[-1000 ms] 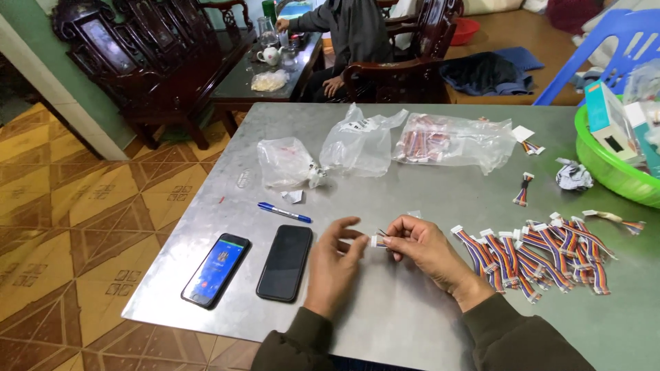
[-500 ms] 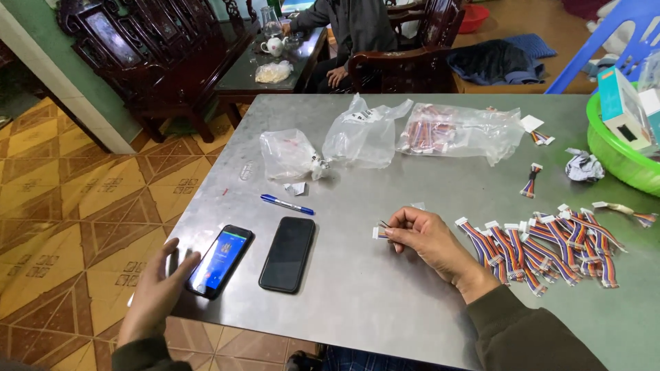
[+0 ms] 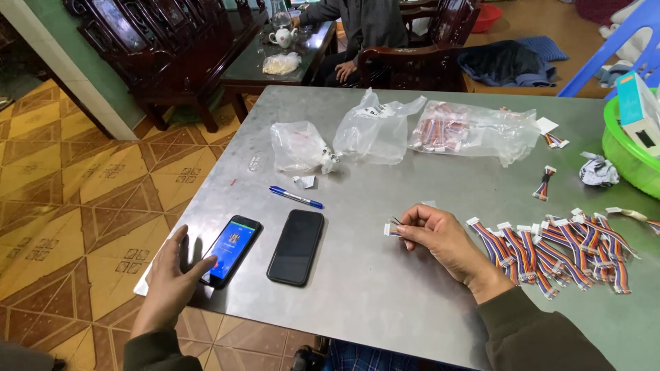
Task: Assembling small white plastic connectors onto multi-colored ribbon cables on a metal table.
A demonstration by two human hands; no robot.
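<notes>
Left hand has swung off the connector and now lies open at the worktop edge, thumb touching the lit phone. Right hand holds on alone, pinching the small wire connector just off its fingertips. Dark phone sits between the hands; cable pile lies beside the right wrist. Assembly looks paused.

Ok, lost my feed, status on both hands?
Left hand touching lit phone. Right hand pinching small wire connector. Dark phone between them.
</notes>
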